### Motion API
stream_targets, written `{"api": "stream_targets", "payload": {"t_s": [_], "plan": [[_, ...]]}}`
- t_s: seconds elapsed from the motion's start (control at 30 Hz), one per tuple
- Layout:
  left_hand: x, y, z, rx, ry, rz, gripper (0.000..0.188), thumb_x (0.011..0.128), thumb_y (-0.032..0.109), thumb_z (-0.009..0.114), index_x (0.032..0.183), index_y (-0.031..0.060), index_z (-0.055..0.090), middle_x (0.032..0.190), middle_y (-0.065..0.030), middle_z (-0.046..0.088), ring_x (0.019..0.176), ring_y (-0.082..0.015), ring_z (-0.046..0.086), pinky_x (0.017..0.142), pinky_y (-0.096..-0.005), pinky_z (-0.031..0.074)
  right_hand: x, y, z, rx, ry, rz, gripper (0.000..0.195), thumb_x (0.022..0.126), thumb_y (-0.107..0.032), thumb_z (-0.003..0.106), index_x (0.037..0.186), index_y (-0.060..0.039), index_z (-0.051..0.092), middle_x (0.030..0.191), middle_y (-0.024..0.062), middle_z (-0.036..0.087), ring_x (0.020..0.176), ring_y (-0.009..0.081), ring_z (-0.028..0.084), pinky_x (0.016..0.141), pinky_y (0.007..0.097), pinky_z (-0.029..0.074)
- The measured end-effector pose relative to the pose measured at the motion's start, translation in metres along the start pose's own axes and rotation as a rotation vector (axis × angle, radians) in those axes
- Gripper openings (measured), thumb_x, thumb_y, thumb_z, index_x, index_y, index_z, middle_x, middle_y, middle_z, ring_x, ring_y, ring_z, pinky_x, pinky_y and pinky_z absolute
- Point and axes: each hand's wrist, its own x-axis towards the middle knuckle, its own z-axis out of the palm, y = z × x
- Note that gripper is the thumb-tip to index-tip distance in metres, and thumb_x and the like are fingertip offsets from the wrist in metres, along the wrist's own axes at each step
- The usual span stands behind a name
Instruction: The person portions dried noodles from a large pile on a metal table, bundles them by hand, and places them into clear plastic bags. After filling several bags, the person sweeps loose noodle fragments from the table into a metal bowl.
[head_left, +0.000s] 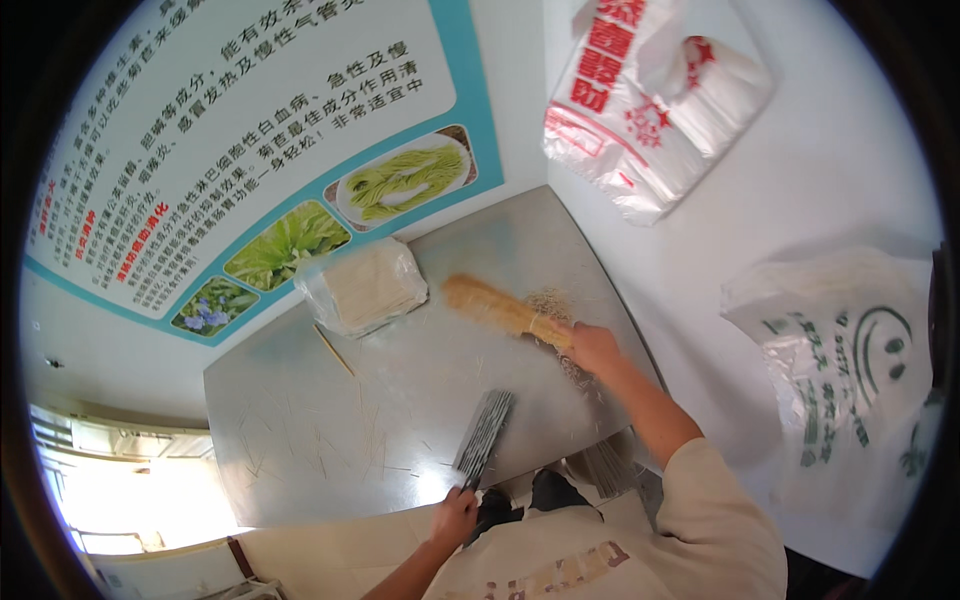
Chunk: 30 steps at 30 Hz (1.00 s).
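My right hand (594, 346) grips the bound end of a straw hand broom (491, 301), whose bristles are blurred and point left across a metal tabletop (300, 382). Beside the broom and below my wrist lie small heaps of pale, straw-like scraps (551, 302). Near the table's front edge, my left hand (454, 517) holds the dark handle of a flat, broad tool with a striped face (484, 433); its exact kind is unclear. Thin pale strands (319, 442) are scattered over the left half of the table.
At the table's back, against the wall, sits a clear plastic bag of stacked beige sheets (371, 286). A thin stick (334, 351) lies before it. Printed plastic bags (630, 135) hang on the right wall, with another bag (840, 367) nearer me. Broom-like bristles (606, 465) show below the table edge.
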Motion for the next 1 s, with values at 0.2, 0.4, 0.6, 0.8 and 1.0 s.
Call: {"api": "stream_targets", "payload": {"t_s": [0.2, 0.4, 0.6, 0.8, 1.0], "plan": [[-0.085, -0.005, -0.048, 0.026, 0.151, -0.055, 0.013, 0.085, 0.004, 0.069, 0.08, 0.011, 0.06, 0.085, -0.0132, 0.058, 0.068, -0.0402, 0.063, 0.058, -0.0501, 0.053, -0.032, 0.041, -0.016, 0.217, 0.331, 0.241, 0.078, 0.095, -0.038, 0.072, 0.163, -0.036, 0.033, 0.103, 0.0157, 0.071, 0.094, 0.0367, 0.071, 0.083, 0.0486, 0.057], [-0.015, 0.009, -0.076, 0.067, 0.28, 0.07, 0.017, 0.089, 0.004, 0.068, 0.079, 0.0063, 0.054, 0.082, -0.0164, 0.057, 0.069, -0.043, 0.06, 0.058, -0.0515, 0.049, -0.016, 0.079, -0.003, 0.319, 0.117, 0.431, 0.081, 0.097, -0.04, 0.067, 0.166, -0.0246, 0.028, 0.113, 0.0216, 0.074, 0.101, 0.0417, 0.071, 0.089, 0.051, 0.055], [0.158, 0.027, -0.098, 0.2, 0.268, 0.242, 0.009, 0.091, 0.009, 0.066, 0.088, 0.0123, 0.058, 0.089, -0.0144, 0.06, 0.073, -0.0431, 0.065, 0.061, -0.0542, 0.052, -0.103, 0.0, 0.009, 0.335, -0.027, 0.227, 0.08, 0.097, -0.04, 0.067, 0.166, -0.0254, 0.029, 0.113, 0.0228, 0.074, 0.102, 0.0408, 0.071, 0.092, 0.0494, 0.054], [0.343, 0.017, -0.09, 0.357, 0.068, 0.443, 0.007, 0.093, 0.012, 0.061, 0.097, 0.0163, 0.058, 0.098, -0.016, 0.061, 0.08, -0.0432, 0.066, 0.07, -0.0561, 0.053, -0.13, 0.029, -0.028, 0.549, 0.278, 0.601, 0.078, 0.098, -0.038, 0.066, 0.166, -0.0268, 0.03, 0.111, 0.0184, 0.074, 0.097, 0.0355, 0.072, 0.091, 0.0425, 0.054], [0.47, 0.005, -0.054, 0.603, -0.19, 0.522, 0.015, 0.096, 0.013, 0.055, 0.109, 0.0156, 0.061, 0.115, -0.0193, 0.064, 0.105, -0.0411, 0.069, 0.086, -0.0543, 0.056, -0.17, 0.002, 0.045, 0.262, 0.034, 0.453, 0.081, 0.098, -0.046, 0.065, 0.167, -0.03, 0.024, 0.108, 0.0212, 0.073, 0.095, 0.0434, 0.069, 0.085, 0.0533, 0.054]]}}
